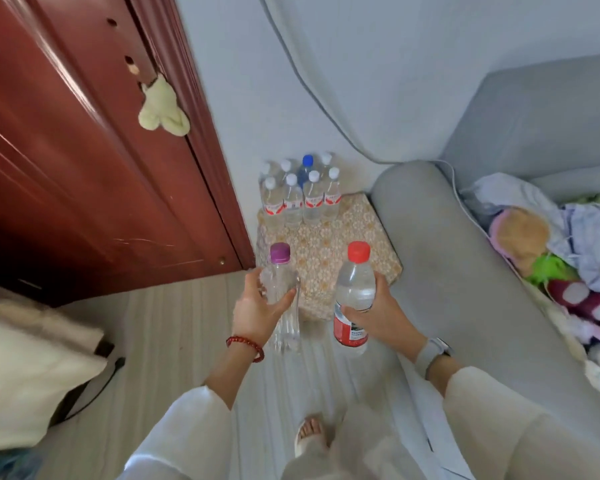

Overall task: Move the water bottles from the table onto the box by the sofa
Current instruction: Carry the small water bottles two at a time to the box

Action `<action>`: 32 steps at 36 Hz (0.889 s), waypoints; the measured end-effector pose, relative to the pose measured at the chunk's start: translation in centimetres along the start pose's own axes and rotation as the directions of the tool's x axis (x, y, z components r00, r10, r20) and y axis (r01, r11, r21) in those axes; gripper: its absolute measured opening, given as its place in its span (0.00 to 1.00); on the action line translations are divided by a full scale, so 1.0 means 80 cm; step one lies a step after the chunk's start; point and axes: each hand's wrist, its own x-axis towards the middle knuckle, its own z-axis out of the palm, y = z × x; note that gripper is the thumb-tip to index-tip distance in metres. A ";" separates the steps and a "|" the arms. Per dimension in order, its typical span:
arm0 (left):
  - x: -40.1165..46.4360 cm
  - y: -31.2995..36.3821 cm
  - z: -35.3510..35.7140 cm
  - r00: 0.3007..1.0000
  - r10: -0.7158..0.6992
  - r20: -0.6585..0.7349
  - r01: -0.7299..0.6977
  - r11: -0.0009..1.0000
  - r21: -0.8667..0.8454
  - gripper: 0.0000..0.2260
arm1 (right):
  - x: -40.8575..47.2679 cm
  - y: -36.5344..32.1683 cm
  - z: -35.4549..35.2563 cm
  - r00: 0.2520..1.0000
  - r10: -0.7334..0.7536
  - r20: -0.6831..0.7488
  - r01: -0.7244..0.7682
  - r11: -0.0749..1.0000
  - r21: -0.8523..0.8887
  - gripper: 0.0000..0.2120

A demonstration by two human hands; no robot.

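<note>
midway, left hand [257,308] gripped the purple-capped bottle [283,296], right hand [378,311] the red-capped bottle [354,292]; next, probably standing both on the box [336,251].

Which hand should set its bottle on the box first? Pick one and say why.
Probably right. The right hand holds the red-capped bottle over the box beside the sofa arm; the left hand hangs over the floor.

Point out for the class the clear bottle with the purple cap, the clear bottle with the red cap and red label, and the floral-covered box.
Clear purple-capped bottle [280,252]: head view, on its cap.
Clear red-capped bottle [355,282]: head view, on its clear shoulder.
Floral-covered box [326,247]: head view, on its bare top.
</note>
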 end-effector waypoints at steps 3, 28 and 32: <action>0.059 -0.001 0.014 0.999 -0.034 0.024 0.034 0.999 0.002 0.29 | 0.064 -0.003 -0.002 0.999 0.024 0.024 -0.023 1.000 -0.018 0.36; 0.389 -0.118 0.150 0.975 -0.218 0.035 0.217 0.976 0.028 0.31 | 0.478 0.060 0.069 0.976 -0.072 0.205 0.115 0.972 -0.206 0.23; 0.399 -0.134 0.154 0.978 -0.202 0.045 0.204 0.979 -0.020 0.29 | 0.494 0.067 0.082 0.980 -0.089 0.177 0.123 0.973 -0.194 0.26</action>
